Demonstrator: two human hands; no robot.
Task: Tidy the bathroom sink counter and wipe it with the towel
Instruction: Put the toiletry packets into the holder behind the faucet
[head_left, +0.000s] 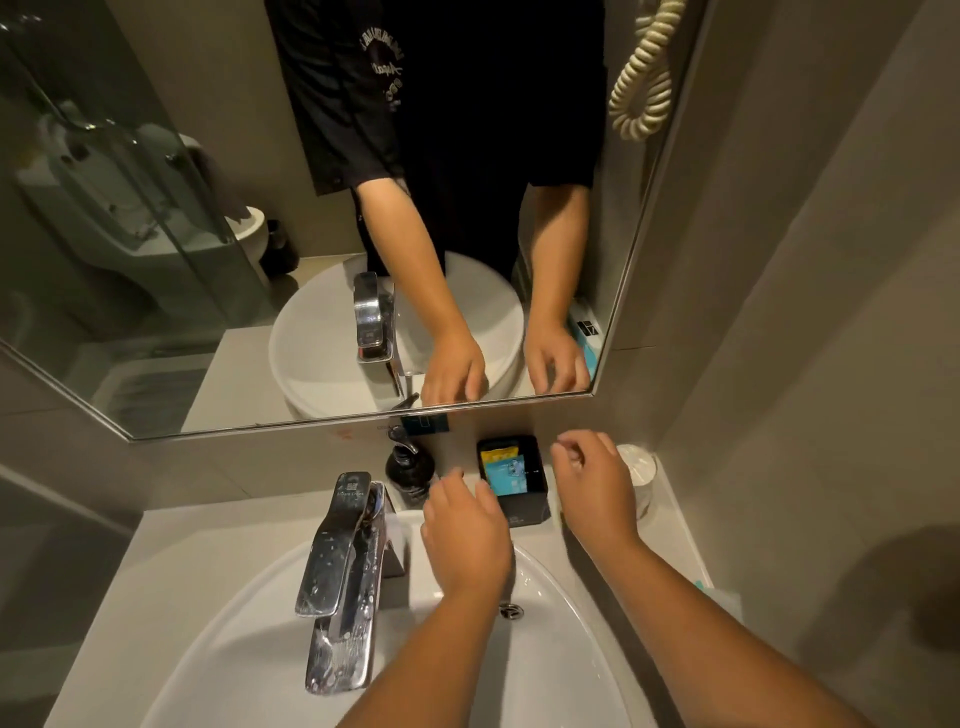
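Observation:
A black box (519, 512) holding yellow and blue packets stands at the back of the grey counter (156, 561), against the wall. My left hand (465, 530) hovers just left of the box, fingers spread, holding nothing. My right hand (597, 488) hangs to the right of the box with loosely curled fingers and nothing in it. Behind the right hand stands a white cup (639, 473). A black pump bottle (410, 470) stands left of the box. No towel is in view.
A chrome tap (343, 566) rises over the white basin (249, 639) in front. The mirror (208, 208) above reflects my arms. A light-blue item (719, 592) lies on the counter's right edge by the wall.

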